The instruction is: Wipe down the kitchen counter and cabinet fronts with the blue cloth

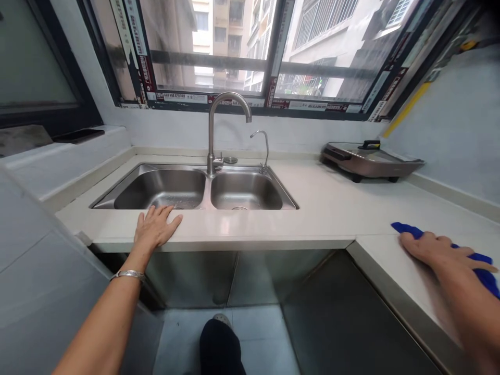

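My left hand (pixel 156 227) lies with fingers spread on the white countertop (pixel 328 208), at the front edge of the left basin; a silver bracelet is on that wrist. On the right arm of the counter, my right hand (pixel 437 250) presses on a blue cloth (pixel 484 276), which sticks out past the fingers on both sides. Between the hands and further back is a steel double sink (pixel 207 190) with a tall curved faucet (pixel 211 130) and a smaller thin tap (pixel 267 148).
An electric pan with a glass lid (pixel 371 159) stands at the back right of the counter. A dark flat object (pixel 80 136) lies on the left ledge. Windows line the back, and cabinets (pixel 195 276) stand below the counter.
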`<state>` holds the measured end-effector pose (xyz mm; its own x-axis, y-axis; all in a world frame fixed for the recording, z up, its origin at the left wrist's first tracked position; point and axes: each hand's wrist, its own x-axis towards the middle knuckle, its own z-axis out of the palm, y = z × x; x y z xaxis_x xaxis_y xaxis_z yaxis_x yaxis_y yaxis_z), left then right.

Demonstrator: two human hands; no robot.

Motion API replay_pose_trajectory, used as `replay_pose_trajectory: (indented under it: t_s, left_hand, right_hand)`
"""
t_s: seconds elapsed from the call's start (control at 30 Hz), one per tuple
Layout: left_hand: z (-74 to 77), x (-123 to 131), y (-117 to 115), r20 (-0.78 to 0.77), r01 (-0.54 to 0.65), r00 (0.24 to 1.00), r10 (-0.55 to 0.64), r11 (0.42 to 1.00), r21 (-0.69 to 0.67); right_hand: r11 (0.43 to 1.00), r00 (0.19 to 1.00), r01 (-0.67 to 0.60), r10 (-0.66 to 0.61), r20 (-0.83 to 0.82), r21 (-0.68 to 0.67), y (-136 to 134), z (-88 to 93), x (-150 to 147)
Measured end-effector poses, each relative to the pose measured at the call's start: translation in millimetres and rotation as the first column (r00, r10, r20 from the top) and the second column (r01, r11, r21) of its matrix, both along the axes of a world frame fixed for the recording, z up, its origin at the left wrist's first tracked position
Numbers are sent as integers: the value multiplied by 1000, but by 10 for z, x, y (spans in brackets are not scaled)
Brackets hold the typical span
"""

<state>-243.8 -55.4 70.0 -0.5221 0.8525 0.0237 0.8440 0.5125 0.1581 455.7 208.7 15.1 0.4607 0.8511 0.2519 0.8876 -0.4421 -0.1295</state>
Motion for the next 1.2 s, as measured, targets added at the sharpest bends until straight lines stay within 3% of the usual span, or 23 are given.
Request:
replay_pose_trajectory:
  t_s: [0.07, 0.2, 0.33, 0.4, 0.5, 0.63, 0.8, 0.87, 1.0, 1.2]
  left_hand:
    - [-2, -2, -2, 3, -2, 1000, 2, 1000, 4]
    - [12, 6, -15, 6, -7, 1000, 7, 1000, 3]
    - [39, 22, -36, 3, -4, 1000, 4, 1000, -12]
    - [48, 23, -45, -1, 6, 1000, -6, 1000, -19]
    - [49, 11, -51, -8, 21, 1000, -21, 1000, -22]
    - [26, -16, -46, -8, 28, 1000, -28, 999, -17]
    - [1, -25, -60, -5, 40, 999, -40, 999, -16]
    - [-1, -22, -73, -4, 41, 999, -41, 999, -15]
    - [-4, -26, -86, 7, 50, 999, -50, 999, -7]
    - [-16, -32, -69, 5, 52, 999, -52, 999, 0]
  right_hand:
    - [998, 996, 33, -37, -83, -53, 72, 57, -384]
    - [975, 977, -215, 213, -31, -65, 83, 205, -1426]
    - [876, 878, -475, 478, 26, -84, -98, 313, -2435]
    - [815, 813, -574, 578, 61, -78, -226, 336, -2767]
    - [737, 730, -670, 676, 100, -88, -422, 338, -2994]
    - [653, 643, -749, 757, 117, -107, -629, 298, -2906]
    - [501, 485, -857, 863, 142, -119, -651, 221, -2390]
    - [536, 522, -834, 843, 127, -130, -580, 198, -2105]
    - [693, 695, -705, 718, 50, -154, -400, 169, -1474]
    - [908, 911, -413, 411, -41, -71, -245, 123, -577]
